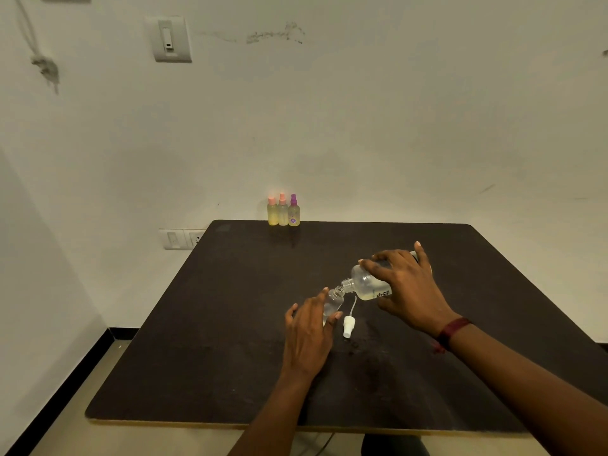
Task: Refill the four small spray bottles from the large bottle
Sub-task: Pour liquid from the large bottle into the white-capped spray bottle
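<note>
Head view. My right hand [408,284] grips the large clear plastic bottle [367,284], tilted, its neck meeting the mouth of the small clear uncapped bottle [335,299] held in my left hand [309,330]. A white spray cap [348,325] lies at its 5 o'clock. Three yellowish capped bottles [283,212] stand at the dark table's [230,324] 12 o'clock edge.

Large clear bottle [367,284] tipped, neck meeting uncapped small bottle [334,301], white sprayer [348,325] beside, three capped bottles [283,214] upright, seemingly full.
</note>
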